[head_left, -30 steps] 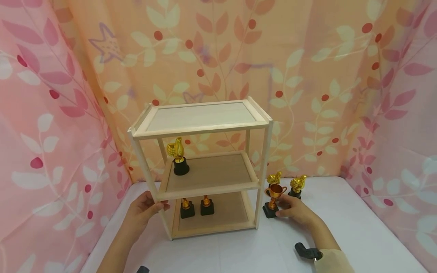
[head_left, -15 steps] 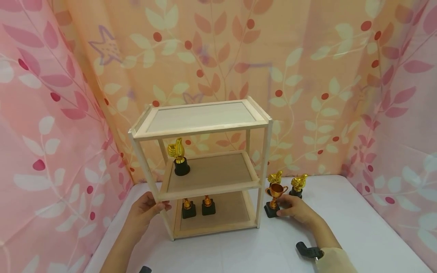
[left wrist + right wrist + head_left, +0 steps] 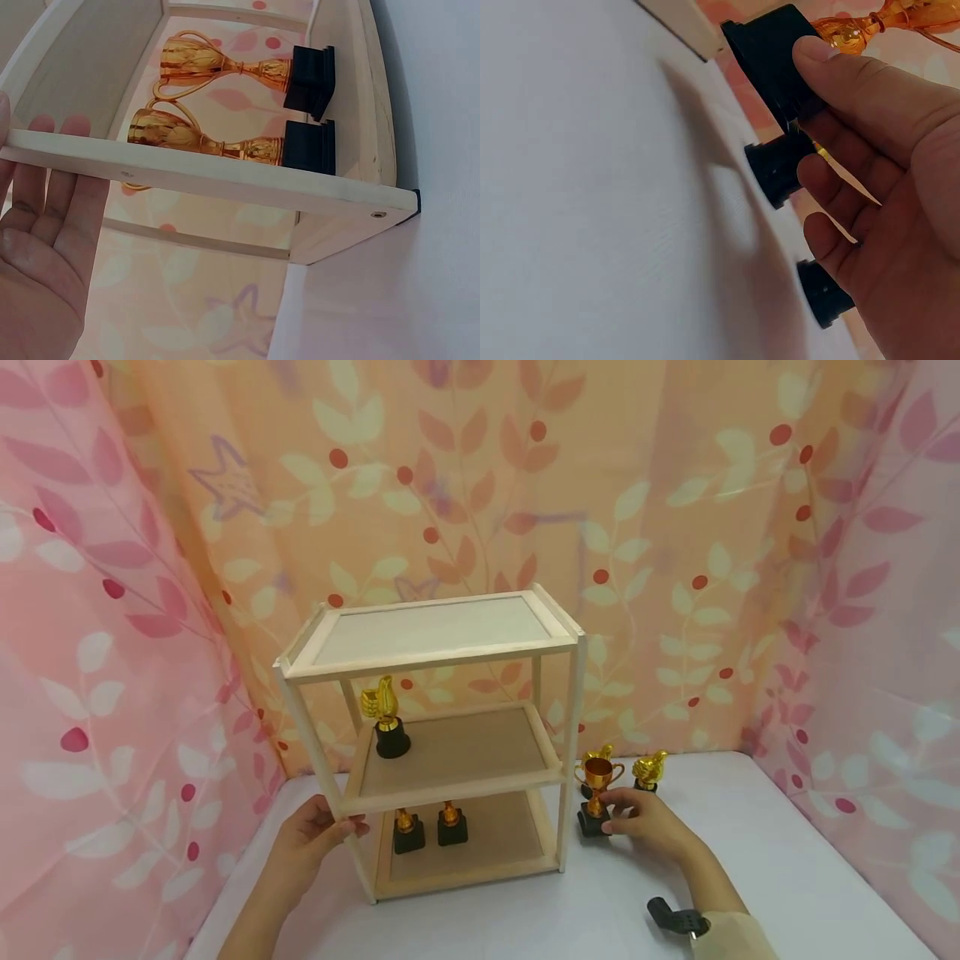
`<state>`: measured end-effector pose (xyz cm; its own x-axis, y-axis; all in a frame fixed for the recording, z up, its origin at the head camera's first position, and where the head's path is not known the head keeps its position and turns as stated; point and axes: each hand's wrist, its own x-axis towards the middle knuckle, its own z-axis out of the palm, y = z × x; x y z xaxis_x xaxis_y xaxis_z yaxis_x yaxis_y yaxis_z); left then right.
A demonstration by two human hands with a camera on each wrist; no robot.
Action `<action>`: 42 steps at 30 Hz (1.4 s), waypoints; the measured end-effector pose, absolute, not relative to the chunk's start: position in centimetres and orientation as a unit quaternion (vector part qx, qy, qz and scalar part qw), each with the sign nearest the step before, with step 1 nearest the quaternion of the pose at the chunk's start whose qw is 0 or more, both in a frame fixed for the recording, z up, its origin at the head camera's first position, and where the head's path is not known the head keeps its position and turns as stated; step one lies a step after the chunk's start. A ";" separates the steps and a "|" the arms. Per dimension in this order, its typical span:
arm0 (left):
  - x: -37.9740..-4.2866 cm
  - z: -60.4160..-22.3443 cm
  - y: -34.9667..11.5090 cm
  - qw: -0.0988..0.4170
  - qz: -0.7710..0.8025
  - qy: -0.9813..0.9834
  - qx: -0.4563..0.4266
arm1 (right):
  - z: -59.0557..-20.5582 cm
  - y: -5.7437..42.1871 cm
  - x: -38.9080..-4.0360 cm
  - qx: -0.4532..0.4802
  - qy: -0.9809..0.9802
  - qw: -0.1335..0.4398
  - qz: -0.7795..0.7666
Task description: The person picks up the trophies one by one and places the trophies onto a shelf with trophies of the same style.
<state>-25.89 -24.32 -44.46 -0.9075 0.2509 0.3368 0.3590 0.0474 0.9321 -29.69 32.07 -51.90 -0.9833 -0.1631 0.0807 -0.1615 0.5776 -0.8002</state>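
Pale wood anchors the scene at left, where a person's left hand [image 3: 306,843] grips the front post [image 3: 312,743] of a three-tier rack [image 3: 433,631], thumb in front, fingers behind. On its middle shelf [image 3: 465,752] stands a golden thumbs-up trophy [image 3: 388,724]; below, two copper cups [image 3: 452,828] stand side by side on the bottom shelf [image 3: 498,847]. Just outside the rack's right side, a third copper cup [image 3: 595,805] appears to have just left the white cloth [image 3: 780,868], its weight now seemingly borne by the right hand [image 3: 647,821], whose thumb and fingers pinch it near the base. Behind and beyond, two more thumbs-up trophies [image 3: 648,770] stand on the cloth.
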 end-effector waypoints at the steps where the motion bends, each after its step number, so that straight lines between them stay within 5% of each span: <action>1: -25.9 -44.4 -24.4 0.043 -0.655 -0.724 -0.211 | -51.7 31.9 -29.7 -0.093 0.889 -0.005 -0.449; 42: -26.0 -44.7 -24.6 0.046 -0.649 -0.729 -0.214 | -41.3 31.1 -25.4 -0.049 0.892 -0.142 -0.426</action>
